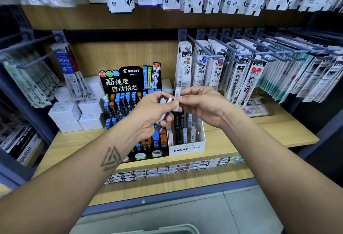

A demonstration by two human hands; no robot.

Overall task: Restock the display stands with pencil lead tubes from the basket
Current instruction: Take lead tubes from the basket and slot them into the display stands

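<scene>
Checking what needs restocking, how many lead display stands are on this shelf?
2: the black Pilot stand at centre, and the white Mono stand touching its right side. The hands hide parts of both.

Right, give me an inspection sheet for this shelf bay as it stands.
Surface: light wooden shelf, carrying both stands.
Job's things: black Pilot display stand with blue and orange tubes; white Mono cardboard stand, partly filled; pale lead tube being passed between hands; grey basket rim at bottom edge.
Clutter: stacked white boxes to the left.
Grippers: left hand grips several tubes; right hand pinches one.
Cables: nothing seen.
Surroundings: hanging refill packs on pegs.
</scene>
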